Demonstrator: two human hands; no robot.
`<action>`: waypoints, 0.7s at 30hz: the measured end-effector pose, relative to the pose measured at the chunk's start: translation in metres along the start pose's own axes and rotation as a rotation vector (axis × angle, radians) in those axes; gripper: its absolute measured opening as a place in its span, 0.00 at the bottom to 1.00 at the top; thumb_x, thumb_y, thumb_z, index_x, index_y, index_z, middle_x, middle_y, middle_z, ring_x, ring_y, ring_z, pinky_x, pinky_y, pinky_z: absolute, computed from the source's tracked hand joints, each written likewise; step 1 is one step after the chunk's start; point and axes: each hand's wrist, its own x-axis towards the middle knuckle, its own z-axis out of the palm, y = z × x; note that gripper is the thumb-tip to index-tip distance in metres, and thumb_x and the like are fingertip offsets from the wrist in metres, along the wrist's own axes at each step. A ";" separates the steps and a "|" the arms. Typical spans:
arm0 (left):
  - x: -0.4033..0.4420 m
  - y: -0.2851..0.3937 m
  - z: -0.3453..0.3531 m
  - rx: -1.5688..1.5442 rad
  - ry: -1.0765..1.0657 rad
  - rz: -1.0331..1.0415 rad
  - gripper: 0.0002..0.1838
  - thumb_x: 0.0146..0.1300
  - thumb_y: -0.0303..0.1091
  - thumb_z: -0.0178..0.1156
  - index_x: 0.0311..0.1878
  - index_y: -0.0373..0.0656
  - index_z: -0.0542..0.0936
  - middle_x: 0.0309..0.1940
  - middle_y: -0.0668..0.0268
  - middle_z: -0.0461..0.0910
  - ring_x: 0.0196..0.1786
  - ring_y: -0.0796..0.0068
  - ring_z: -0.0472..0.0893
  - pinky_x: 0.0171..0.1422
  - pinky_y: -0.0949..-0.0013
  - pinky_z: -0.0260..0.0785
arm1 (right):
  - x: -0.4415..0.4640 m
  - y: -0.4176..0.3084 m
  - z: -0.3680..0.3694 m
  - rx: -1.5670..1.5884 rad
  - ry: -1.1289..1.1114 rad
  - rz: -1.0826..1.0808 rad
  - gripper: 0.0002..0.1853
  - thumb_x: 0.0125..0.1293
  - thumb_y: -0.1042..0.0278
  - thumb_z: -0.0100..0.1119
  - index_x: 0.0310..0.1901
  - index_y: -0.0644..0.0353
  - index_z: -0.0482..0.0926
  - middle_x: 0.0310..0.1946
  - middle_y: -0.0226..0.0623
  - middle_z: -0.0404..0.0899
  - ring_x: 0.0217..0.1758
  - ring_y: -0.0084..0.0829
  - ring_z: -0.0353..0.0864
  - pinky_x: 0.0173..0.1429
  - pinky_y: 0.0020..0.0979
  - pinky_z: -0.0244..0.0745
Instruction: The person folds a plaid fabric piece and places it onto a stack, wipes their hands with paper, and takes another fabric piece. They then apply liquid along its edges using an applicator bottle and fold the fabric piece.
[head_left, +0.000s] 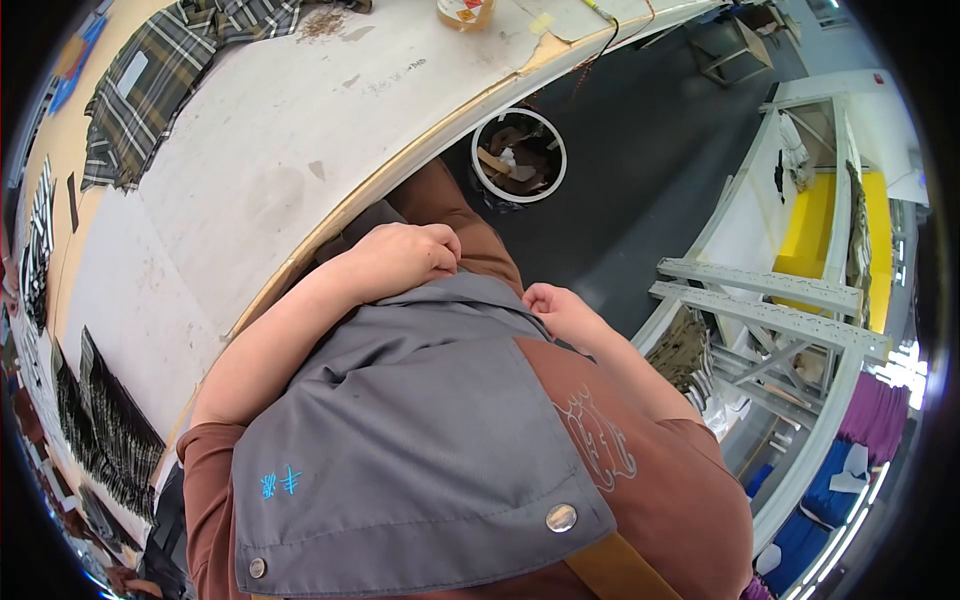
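At lap height, the gray apron (410, 420) is lying over the person's front, creasing in the middle. Its long axis is running roughly from 7 o'clock, by the snaps (561, 517), up toward 12. A folded edge (470, 291) is crossing its far end, slanting from 10 o'clock to 4, and the two hands are flanking that edge.

Left hand (408, 262): sitting at 12 o'clock from the apron's middle, back upward, fingers curling down and in. Fingertips are hiding; cannot tell whether they are pinching cloth. This hand is lying nearer the middle of the fold.

Right hand (562, 310): sitting at 2 o'clock from the apron's middle, between 3 and 4 from the left hand, the two standing apart. Fingers are curling loosely inward at the apron's side edge, seemingly touching it; grip not showing clearly.

Farther out: brown trousers (455, 215) are showing beyond the fold, toward 12. The table (240, 150) is filling 10 to 11, its edge passing just beside the left forearm. Plaid cloth (165, 95) is lying on it at 11; dark cloth (115, 430) is lying at 9. A bin (563, 158) is standing on the floor at 1, holding scraps. A metal rack (765, 315) is standing between 2 and 3, on the right arm's side.
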 end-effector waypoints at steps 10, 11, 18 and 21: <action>-0.001 0.001 0.000 0.028 0.040 0.006 0.07 0.67 0.37 0.62 0.41 0.47 0.85 0.52 0.73 0.82 0.45 0.60 0.84 0.48 0.58 0.76 | 0.042 -0.003 0.022 -0.637 0.374 -0.266 0.07 0.66 0.64 0.61 0.38 0.58 0.81 0.34 0.41 0.85 0.39 0.42 0.85 0.45 0.37 0.78; -0.003 0.002 0.000 0.036 0.046 0.018 0.07 0.67 0.37 0.62 0.41 0.47 0.85 0.52 0.73 0.82 0.45 0.60 0.84 0.48 0.58 0.76 | 0.043 -0.003 0.022 -0.699 0.362 -0.289 0.08 0.67 0.64 0.60 0.38 0.59 0.81 0.34 0.41 0.85 0.39 0.41 0.85 0.45 0.37 0.78; -0.009 -0.001 0.001 0.012 0.051 0.031 0.09 0.69 0.37 0.60 0.44 0.46 0.85 0.50 0.69 0.83 0.48 0.59 0.83 0.51 0.58 0.76 | 0.007 -0.008 0.021 -0.581 0.207 -0.340 0.13 0.70 0.65 0.61 0.53 0.58 0.77 0.48 0.39 0.81 0.52 0.35 0.81 0.55 0.34 0.76; -0.010 0.002 -0.003 -0.005 0.023 -0.001 0.09 0.70 0.38 0.59 0.45 0.46 0.85 0.49 0.67 0.83 0.48 0.58 0.83 0.52 0.58 0.75 | 0.005 0.000 0.025 -0.157 0.089 -0.323 0.16 0.71 0.64 0.62 0.57 0.58 0.75 0.52 0.36 0.79 0.54 0.32 0.78 0.59 0.33 0.74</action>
